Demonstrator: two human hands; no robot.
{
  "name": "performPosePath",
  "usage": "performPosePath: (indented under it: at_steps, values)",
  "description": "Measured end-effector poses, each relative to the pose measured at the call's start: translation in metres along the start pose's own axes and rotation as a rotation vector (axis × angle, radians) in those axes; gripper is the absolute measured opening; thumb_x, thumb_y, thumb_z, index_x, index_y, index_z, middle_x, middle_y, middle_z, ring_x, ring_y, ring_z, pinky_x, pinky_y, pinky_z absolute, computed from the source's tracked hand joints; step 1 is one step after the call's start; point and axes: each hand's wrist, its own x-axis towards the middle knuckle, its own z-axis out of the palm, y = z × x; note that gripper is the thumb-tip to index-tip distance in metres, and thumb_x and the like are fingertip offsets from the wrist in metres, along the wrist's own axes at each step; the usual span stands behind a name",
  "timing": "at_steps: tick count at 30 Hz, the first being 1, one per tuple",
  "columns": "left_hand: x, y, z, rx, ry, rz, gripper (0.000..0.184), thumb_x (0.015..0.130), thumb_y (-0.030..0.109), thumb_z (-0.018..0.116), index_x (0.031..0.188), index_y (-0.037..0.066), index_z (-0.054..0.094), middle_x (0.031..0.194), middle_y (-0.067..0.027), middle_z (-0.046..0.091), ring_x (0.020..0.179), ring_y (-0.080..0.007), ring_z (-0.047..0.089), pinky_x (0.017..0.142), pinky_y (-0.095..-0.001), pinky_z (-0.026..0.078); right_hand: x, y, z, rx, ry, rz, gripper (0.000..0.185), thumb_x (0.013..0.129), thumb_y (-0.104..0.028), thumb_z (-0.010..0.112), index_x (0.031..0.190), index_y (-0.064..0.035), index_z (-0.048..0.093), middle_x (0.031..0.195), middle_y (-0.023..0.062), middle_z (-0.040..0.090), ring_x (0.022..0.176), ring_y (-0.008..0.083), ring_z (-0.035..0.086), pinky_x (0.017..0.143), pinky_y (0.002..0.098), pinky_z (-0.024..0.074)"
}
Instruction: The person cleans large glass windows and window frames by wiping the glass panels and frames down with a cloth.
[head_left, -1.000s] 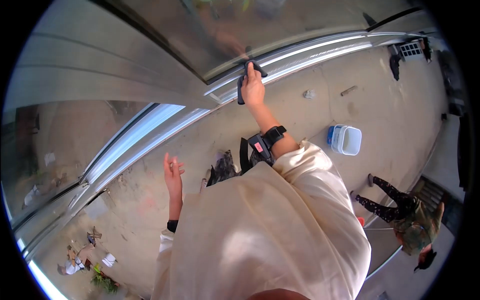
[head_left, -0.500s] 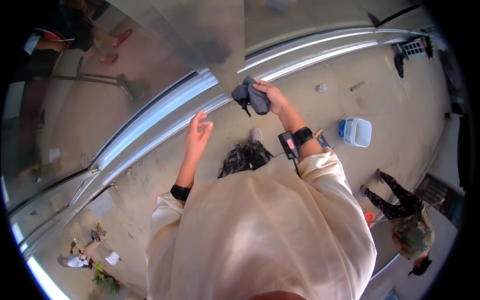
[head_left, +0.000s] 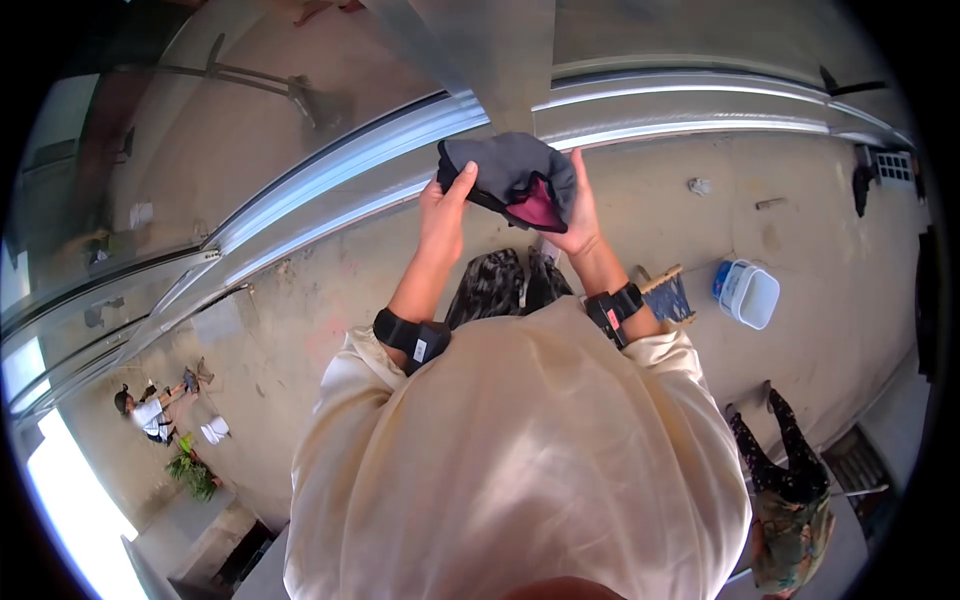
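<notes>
A soft grey cloth item (head_left: pixel 510 160) with black edging and a magenta inside is held up in front of me, near the glass. Its exact kind I cannot make out. On its left side, my left hand (head_left: pixel 443 212) grips the edge with the thumb on top. Around its right side is my right hand (head_left: pixel 580 218), thumb raised along the cloth and fingers underneath, partly hidden. The magenta lining shows through an opening between the hands. Both wrists carry black straps with small devices.
Metal-framed glass panels (head_left: pixel 340 190) run close in front. On the floor to the right stand a white and blue bucket (head_left: pixel 750 293) and a small wooden-framed stool (head_left: pixel 668 295). One person (head_left: pixel 790 490) is at the lower right, another (head_left: pixel 153 412) at the far left near a plant (head_left: pixel 192 475).
My left hand has come up and taken hold of the cloth, which was in my right hand alone. The bunched cloth is now spread out, showing its magenta inside. My view has shifted.
</notes>
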Motion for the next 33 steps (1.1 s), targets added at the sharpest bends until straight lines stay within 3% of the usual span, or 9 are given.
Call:
performPosePath:
  at_steps: [2, 5, 8, 12, 16, 20, 22, 28, 33]
  values:
    - [-0.014, 0.012, -0.005, 0.15, 0.027, 0.29, 0.025, 0.089, 0.022, 0.063, 0.104, 0.002, 0.063, 0.097, -0.0017, 0.065, 0.09, -0.0131, 0.059, 0.081, -0.0263, 0.044, 0.004, 0.011, -0.006, -0.019, -0.065, 0.057, 0.074, 0.089, -0.064, 0.038, 0.134, -0.0051, 0.044, 0.134, 0.0131, 0.048, 0.121, 0.0294, 0.048, 0.102, 0.0454, 0.0373]
    - [-0.036, 0.031, -0.016, 1.015, 0.142, 0.901, 0.034, 0.075, 0.003, 0.062, 0.109, 0.005, 0.059, 0.115, -0.0115, 0.059, 0.092, -0.0309, 0.061, 0.072, -0.033, 0.051, 0.01, 0.03, -0.015, -0.032, -0.053, 0.239, 0.078, 0.086, -0.066, 0.043, 0.133, -0.0034, 0.043, 0.13, 0.0124, 0.051, 0.119, 0.0275, 0.05, 0.101, 0.0442, 0.0398]
    - [-0.051, 0.047, -0.031, 1.494, -0.246, 0.827, 0.043, 0.065, 0.002, 0.061, 0.108, 0.009, 0.059, 0.134, -0.002, 0.047, 0.096, -0.0218, 0.056, 0.071, -0.0338, 0.054, 0.001, 0.049, 0.013, -0.113, -0.01, 0.261, 0.069, 0.086, -0.06, 0.049, 0.128, -0.005, 0.048, 0.124, 0.0108, 0.056, 0.115, 0.0253, 0.053, 0.098, 0.0431, 0.0422]
    - [-0.066, 0.073, -0.056, 1.301, -0.34, 0.855, 0.053, 0.071, 0.009, 0.066, 0.122, 0.009, 0.054, 0.139, -0.0064, 0.043, 0.112, -0.0256, 0.051, 0.082, -0.039, 0.051, 0.013, 0.072, 0.044, -0.409, 0.165, -0.034, 0.032, 0.091, -0.024, 0.057, 0.119, -0.0081, 0.055, 0.113, 0.0056, 0.061, 0.098, 0.0212, 0.063, 0.083, 0.0356, 0.0516]
    - [-0.071, 0.112, -0.129, 1.125, -0.261, 0.981, 0.055, 0.073, 0.011, 0.067, 0.126, 0.011, 0.052, 0.141, -0.0051, 0.042, 0.121, -0.0269, 0.047, 0.091, -0.0382, 0.047, 0.032, 0.091, 0.126, -0.672, 0.066, -0.955, 0.034, 0.092, -0.007, 0.055, 0.125, -0.0013, 0.05, 0.114, 0.0086, 0.06, 0.104, 0.0181, 0.059, 0.092, 0.0312, 0.046]
    - [-0.066, 0.133, -0.215, 1.138, 0.067, 0.856, 0.051, 0.076, 0.011, 0.065, 0.126, 0.011, 0.052, 0.14, -0.005, 0.043, 0.119, -0.0272, 0.05, 0.093, -0.0378, 0.045, 0.106, 0.094, 0.188, -1.146, -0.014, -1.916, 0.047, 0.092, -0.002, 0.051, 0.137, -0.001, 0.036, 0.142, 0.0146, 0.035, 0.125, 0.0255, 0.043, 0.103, 0.0362, 0.0342]
    - [-0.066, 0.134, -0.251, 1.128, 0.094, 0.877, 0.049, 0.078, 0.011, 0.064, 0.126, 0.011, 0.053, 0.138, -0.0047, 0.044, 0.117, -0.027, 0.051, 0.092, -0.0371, 0.046, 0.128, 0.115, 0.229, -1.51, 0.09, -2.02, 0.055, 0.086, -0.002, 0.057, 0.137, -0.0035, 0.036, 0.147, 0.0201, 0.025, 0.137, 0.0355, 0.024, 0.109, 0.0426, 0.0214]
    - [-0.06, 0.14, -0.32, 1.097, 0.124, 0.909, 0.043, 0.081, 0.011, 0.061, 0.124, 0.011, 0.055, 0.137, -0.0047, 0.046, 0.117, -0.0265, 0.051, 0.091, -0.0371, 0.046, 0.235, 0.224, 0.219, -1.863, 0.173, -2.008, 0.07, 0.068, -0.01, 0.067, 0.134, -0.0112, 0.046, 0.146, 0.0236, 0.025, 0.135, 0.0454, 0.022, 0.105, 0.061, 0.0141]
    - [-0.052, 0.142, -0.375, 1.09, 0.253, 0.832, 0.042, 0.085, 0.006, 0.056, 0.126, 0.009, 0.053, 0.137, -0.0082, 0.046, 0.122, -0.0286, 0.047, 0.097, -0.0373, 0.042, 0.245, 0.228, 0.21, -2.302, -0.195, -2.111, 0.061, 0.064, -0.008, 0.064, 0.122, -0.0266, 0.059, 0.137, 0.0049, 0.045, 0.129, 0.0258, 0.038, 0.107, 0.0508, 0.0165]
